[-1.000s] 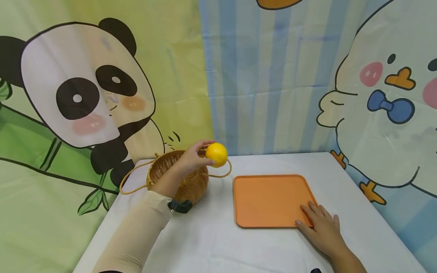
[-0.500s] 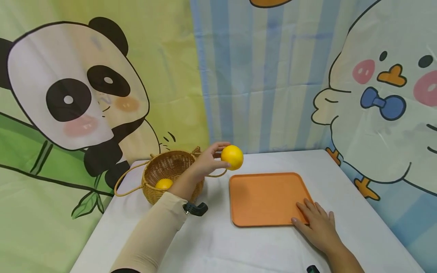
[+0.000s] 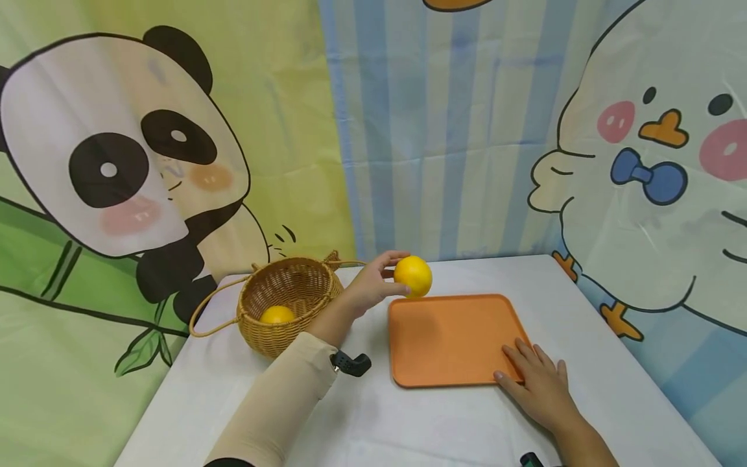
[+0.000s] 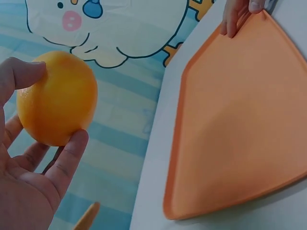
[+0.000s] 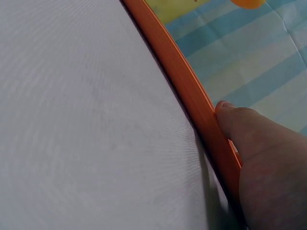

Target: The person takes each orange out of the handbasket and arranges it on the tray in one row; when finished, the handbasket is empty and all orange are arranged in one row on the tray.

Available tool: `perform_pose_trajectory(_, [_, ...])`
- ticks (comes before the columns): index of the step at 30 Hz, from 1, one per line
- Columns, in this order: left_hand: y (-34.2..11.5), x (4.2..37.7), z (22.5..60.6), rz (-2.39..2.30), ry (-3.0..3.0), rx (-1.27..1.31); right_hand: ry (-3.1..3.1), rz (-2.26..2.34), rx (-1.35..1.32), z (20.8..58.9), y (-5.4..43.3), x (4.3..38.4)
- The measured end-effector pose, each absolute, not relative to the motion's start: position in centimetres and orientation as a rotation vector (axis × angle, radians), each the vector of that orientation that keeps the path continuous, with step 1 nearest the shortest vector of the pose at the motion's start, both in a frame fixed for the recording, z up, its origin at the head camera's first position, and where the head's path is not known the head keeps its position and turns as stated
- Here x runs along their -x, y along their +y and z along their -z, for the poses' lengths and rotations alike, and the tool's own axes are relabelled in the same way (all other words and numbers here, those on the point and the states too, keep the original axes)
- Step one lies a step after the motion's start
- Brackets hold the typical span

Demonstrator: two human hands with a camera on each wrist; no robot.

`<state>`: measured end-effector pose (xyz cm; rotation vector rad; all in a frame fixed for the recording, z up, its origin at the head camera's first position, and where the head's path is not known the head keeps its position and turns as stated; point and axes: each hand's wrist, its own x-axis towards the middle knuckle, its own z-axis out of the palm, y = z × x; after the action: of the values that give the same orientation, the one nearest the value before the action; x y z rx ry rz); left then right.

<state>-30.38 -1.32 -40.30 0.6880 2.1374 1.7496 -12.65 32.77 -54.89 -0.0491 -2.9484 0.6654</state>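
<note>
A booth-like staged corner, shown by cartoon-printed hangings (image 3: pixel 403 143) behind a white-covered table (image 3: pixel 443 425).

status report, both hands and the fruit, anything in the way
Left hand gripping yellow fruit, aloft near orange tray. Right hand resting on tray's near right corner. Second fruit in basket. No obstacle visible between held fruit and tray.

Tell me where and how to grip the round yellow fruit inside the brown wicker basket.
Likely from above, pinching opposite sides: the round yellow fruit lies inside the brown wicker basket, whose wall blocks a sideways approach but whose top is open.
</note>
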Motion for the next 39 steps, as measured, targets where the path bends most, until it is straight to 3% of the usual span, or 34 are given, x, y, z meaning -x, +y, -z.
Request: perform_pose_trajectory(39, [3.3,31.5,49.3,-1.677,2.298,-0.555,-2.942,-0.682,0.056,55.2,32.8,12.7])
